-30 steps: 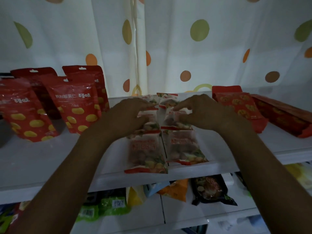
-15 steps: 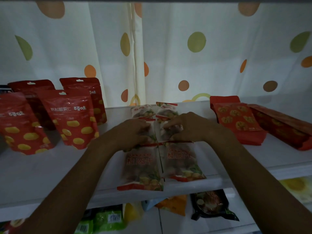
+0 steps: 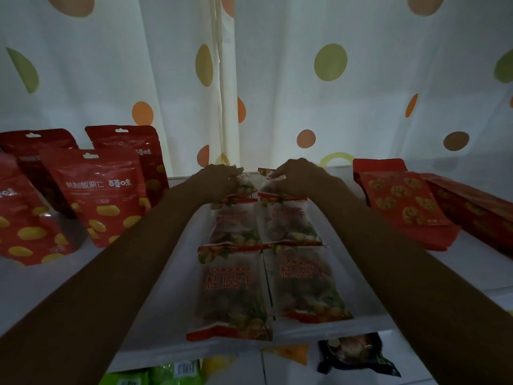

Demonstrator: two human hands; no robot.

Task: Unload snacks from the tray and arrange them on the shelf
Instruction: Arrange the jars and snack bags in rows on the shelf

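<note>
Snack packets point(image 3: 233, 290) frosted, red-edged, left grip point(image 3: 222, 179) and right grip point(image 3: 297, 176) pinching rearmost pair

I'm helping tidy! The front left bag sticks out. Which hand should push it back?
Probably the left hand: it holds the back left bag, behind the front left bag. The right hand, on the back right bag, would reach across.

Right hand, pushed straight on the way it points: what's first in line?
Probably the dotted curtain behind the shelf; the right hand pinches the right rear packet. Depth unclear.
</note>
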